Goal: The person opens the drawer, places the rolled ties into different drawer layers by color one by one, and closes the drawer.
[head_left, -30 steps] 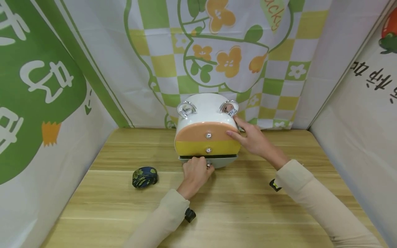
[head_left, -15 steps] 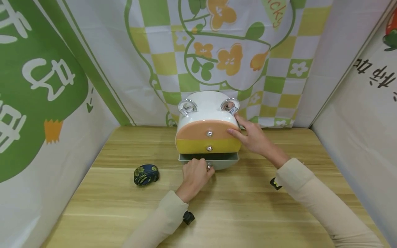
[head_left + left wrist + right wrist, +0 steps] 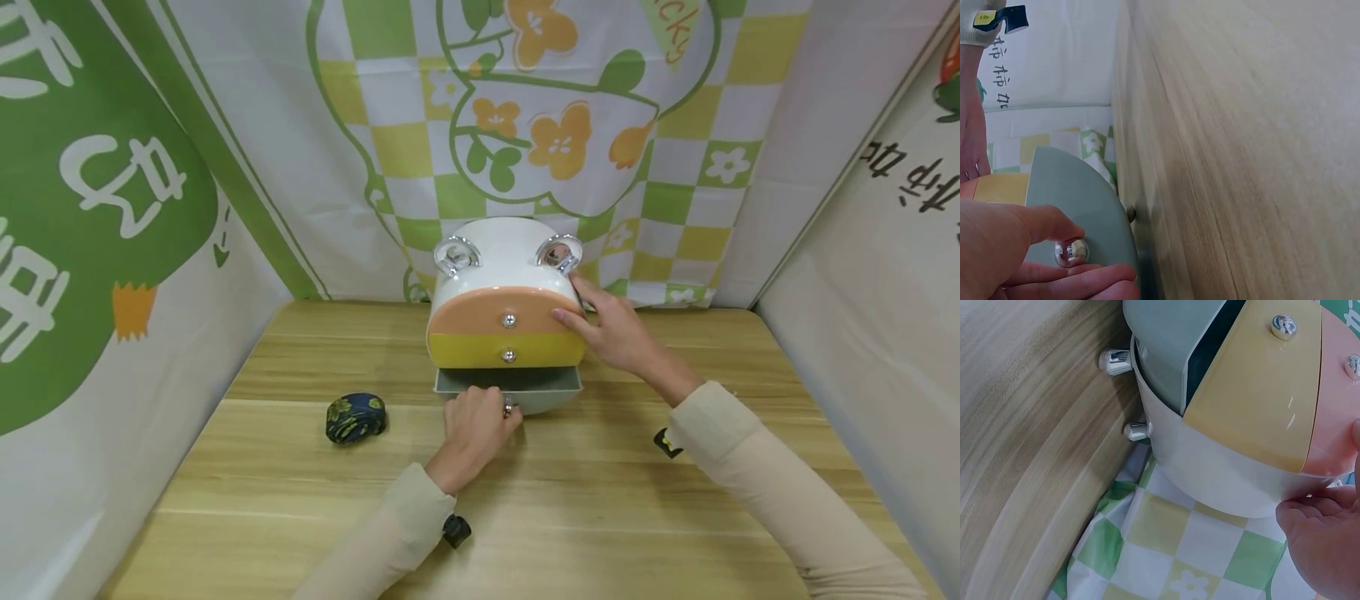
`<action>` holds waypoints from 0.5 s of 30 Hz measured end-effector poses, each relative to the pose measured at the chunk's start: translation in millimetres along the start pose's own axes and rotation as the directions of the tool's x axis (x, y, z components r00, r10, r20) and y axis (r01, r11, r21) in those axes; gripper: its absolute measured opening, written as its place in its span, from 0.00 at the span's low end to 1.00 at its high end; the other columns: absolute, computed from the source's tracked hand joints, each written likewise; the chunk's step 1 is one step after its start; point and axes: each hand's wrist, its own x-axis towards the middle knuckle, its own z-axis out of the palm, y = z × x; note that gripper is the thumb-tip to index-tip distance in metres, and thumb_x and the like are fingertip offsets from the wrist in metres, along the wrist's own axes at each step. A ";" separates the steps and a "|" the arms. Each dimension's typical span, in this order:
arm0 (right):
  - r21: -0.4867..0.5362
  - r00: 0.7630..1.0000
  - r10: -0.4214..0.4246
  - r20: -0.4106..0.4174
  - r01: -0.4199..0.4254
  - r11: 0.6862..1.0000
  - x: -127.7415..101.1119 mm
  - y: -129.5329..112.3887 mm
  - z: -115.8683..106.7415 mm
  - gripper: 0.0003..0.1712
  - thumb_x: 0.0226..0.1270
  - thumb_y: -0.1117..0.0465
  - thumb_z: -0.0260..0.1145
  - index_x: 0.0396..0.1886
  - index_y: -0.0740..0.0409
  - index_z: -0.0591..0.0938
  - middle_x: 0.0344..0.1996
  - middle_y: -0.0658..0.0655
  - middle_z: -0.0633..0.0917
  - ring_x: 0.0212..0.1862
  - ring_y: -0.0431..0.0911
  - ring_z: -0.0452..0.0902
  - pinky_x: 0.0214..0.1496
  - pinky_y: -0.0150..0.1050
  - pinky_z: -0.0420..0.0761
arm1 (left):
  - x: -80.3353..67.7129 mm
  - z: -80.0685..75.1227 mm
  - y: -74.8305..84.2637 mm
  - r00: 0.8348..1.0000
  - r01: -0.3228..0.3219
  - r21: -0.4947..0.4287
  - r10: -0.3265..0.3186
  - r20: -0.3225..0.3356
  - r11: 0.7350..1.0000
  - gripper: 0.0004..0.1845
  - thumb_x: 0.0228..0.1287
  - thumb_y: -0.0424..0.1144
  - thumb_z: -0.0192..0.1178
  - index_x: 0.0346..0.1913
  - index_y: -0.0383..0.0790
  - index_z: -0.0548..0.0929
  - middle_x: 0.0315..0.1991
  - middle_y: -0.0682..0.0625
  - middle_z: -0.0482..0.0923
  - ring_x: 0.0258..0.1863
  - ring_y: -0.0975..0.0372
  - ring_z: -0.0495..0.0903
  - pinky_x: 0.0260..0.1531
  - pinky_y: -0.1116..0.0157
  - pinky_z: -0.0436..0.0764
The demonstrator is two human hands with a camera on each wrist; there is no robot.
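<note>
Head view: I see a small white drawer cabinet (image 3: 504, 250) standing at the middle of the wooden table's (image 3: 300, 492) far edge, against the checked backdrop cloth (image 3: 675, 192). Its peach top drawer (image 3: 480, 310) and yellow middle drawer (image 3: 472, 350) sit flush; the grey-green bottom drawer (image 3: 551, 392) stands partly pulled out toward the near edge. My left hand (image 3: 474, 427) is curled at that drawer's front, thumb and fingers pinching its chrome knob (image 3: 507, 408). Left wrist view: the knob (image 3: 1071, 252) shows between the thumb above and the fingers (image 3: 1079, 278) below, with the drawer front (image 3: 1079, 194) behind it. My right hand (image 3: 611, 329) lies with nearly straight fingers pressed flat against the cabinet's right side, the thumb on the peach drawer's edge, gripping nothing. Right wrist view: the pulled-out drawer (image 3: 1172, 344) juts from the cabinet shell (image 3: 1210, 469), above chrome feet (image 3: 1136, 430). A rolled dark floral cloth (image 3: 356, 417) lies well apart, toward the table's left edge.
</note>
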 end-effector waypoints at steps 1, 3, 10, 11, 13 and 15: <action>0.000 1.000 -0.001 0.000 0.001 1.000 0.0 -0.2 0.0 0.49 0.79 0.39 0.60 0.86 0.58 0.53 0.83 0.62 0.58 0.83 0.61 0.56 0.80 0.60 0.64 | -0.6 -0.3 0.3 1.000 0.001 0.002 -0.001 0.000 1.000 0.32 0.65 0.50 0.68 0.08 0.52 0.61 0.11 0.56 0.62 0.13 0.64 0.63 0.10 0.63 0.60; -0.002 1.000 0.000 0.002 0.000 1.000 0.0 -0.8 0.1 0.49 0.79 0.39 0.60 0.86 0.58 0.53 0.83 0.62 0.58 0.83 0.60 0.56 0.81 0.60 0.64 | -1.9 -0.9 0.7 1.000 0.003 0.004 -0.003 -0.001 1.000 0.31 0.64 0.51 0.68 0.09 0.52 0.62 0.12 0.55 0.65 0.13 0.63 0.64 0.10 0.62 0.61; 0.000 1.000 0.016 0.012 -0.016 1.000 -0.8 -1.7 -0.1 0.49 0.80 0.39 0.60 0.86 0.58 0.52 0.84 0.62 0.56 0.83 0.60 0.55 0.81 0.60 0.63 | -7.1 -4.0 2.1 1.000 -0.008 -0.005 0.008 0.009 1.000 0.31 0.64 0.50 0.68 0.09 0.52 0.61 0.12 0.55 0.63 0.13 0.63 0.63 0.10 0.63 0.60; 0.000 1.000 0.017 0.013 -0.017 1.000 -0.9 -1.6 -0.1 0.49 0.80 0.39 0.59 0.86 0.58 0.52 0.84 0.62 0.56 0.83 0.60 0.55 0.81 0.60 0.63 | -8.0 -4.4 2.3 1.000 -0.010 -0.004 0.010 0.011 1.000 0.31 0.64 0.50 0.68 0.09 0.52 0.61 0.12 0.56 0.62 0.13 0.64 0.62 0.10 0.64 0.60; -0.003 1.000 0.015 0.011 -0.015 1.000 -0.9 -1.4 0.3 0.49 0.80 0.39 0.59 0.86 0.58 0.52 0.84 0.62 0.57 0.83 0.61 0.56 0.81 0.60 0.63 | -9.5 -5.2 2.7 1.000 -0.013 -0.008 0.013 0.016 1.000 0.31 0.64 0.50 0.67 0.09 0.52 0.61 0.12 0.57 0.60 0.13 0.64 0.61 0.09 0.64 0.59; -0.005 1.000 0.012 0.009 -0.012 1.000 -1.0 -1.4 0.6 0.49 0.80 0.39 0.59 0.86 0.58 0.52 0.84 0.62 0.57 0.83 0.61 0.56 0.81 0.60 0.64 | -10.9 -5.5 2.9 1.000 -0.016 -0.018 0.017 0.023 1.000 0.32 0.65 0.49 0.67 0.09 0.52 0.61 0.12 0.58 0.58 0.14 0.65 0.60 0.09 0.64 0.59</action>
